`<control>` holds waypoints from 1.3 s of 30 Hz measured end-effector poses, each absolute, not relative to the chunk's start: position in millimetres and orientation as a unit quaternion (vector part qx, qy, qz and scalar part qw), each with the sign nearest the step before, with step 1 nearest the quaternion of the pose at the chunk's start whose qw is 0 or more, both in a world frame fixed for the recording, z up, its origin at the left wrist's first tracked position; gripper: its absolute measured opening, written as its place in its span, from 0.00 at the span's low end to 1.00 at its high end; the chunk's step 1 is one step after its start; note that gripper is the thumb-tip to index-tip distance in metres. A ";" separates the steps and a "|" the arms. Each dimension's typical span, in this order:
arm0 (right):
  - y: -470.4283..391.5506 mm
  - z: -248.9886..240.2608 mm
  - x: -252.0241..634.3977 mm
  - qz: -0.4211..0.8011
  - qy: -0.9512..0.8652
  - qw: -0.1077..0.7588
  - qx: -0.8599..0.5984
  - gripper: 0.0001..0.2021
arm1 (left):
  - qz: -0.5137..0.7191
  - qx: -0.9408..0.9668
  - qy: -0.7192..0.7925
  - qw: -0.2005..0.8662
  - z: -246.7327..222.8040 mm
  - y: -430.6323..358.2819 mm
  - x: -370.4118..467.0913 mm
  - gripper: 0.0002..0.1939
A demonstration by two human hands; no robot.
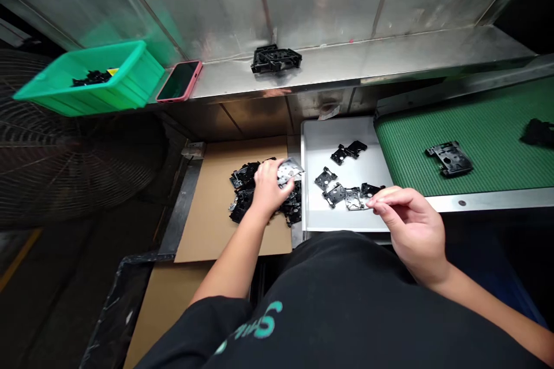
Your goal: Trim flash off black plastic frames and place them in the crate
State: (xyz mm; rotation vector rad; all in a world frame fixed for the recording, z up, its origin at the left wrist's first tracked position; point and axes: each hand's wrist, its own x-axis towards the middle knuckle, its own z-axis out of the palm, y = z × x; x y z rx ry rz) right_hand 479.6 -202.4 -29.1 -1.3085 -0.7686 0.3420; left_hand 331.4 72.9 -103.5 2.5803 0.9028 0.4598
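We see the bin (pixel 130 78) and phone (pixel 179 81) on the shelf (pixel 329 69), behind the cardboard (pixel 212 225), left of the tray (pixel 337 222).

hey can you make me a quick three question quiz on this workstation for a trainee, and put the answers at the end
1. True or false: the flat phone with pink edges lies inside the open green plastic bin.

2. Which surface adjoins the right side of the shallow white tray?
A) brown cardboard sheet
B) ribbed green conveyor belt
C) silver metal shelf

3. Fill in the blank: the pale, flat piece is held in the ____.

Key: 1. false; 2. B; 3. left hand
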 end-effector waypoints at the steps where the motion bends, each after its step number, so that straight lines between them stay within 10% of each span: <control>1: -204.0 -31.3 480.8 0.159 -0.343 0.712 -0.591 0.07 | 0.139 0.905 0.364 0.169 -116.2 86.5 326.5 0.28; 24: -248.9 -47.4 513.1 0.168 -0.267 0.682 -0.660 0.03 | -0.056 0.845 0.371 0.381 -234.6 26.8 498.0 0.24; 39: -241.7 -46.0 520.4 0.153 -0.265 0.700 -0.645 0.05 | 0.015 0.385 0.222 0.895 -119.7 -19.5 442.6 0.31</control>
